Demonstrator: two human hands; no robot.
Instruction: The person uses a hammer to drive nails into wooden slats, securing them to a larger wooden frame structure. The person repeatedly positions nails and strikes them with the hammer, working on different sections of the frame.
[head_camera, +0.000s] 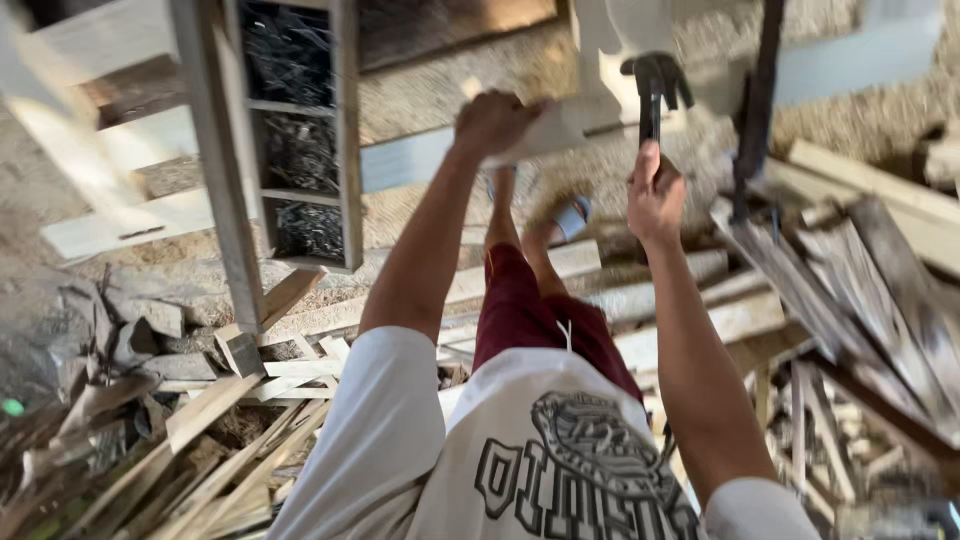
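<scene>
Gripping a claw hammer (655, 85) in right hand (655, 200), left hand (490, 122) clamped on pale wooden piece (570, 125).

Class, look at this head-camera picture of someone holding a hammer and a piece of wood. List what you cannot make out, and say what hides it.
- Head view: the fingers of the left hand curl out of sight round the pale wooden piece.
- The hammer handle is covered by the right hand.
- The top of the wooden piece is cut off by the picture's upper edge.
- The contents of the divided tray are blurred dark strands.
- The scrap wood pile is smeared by motion.
</scene>
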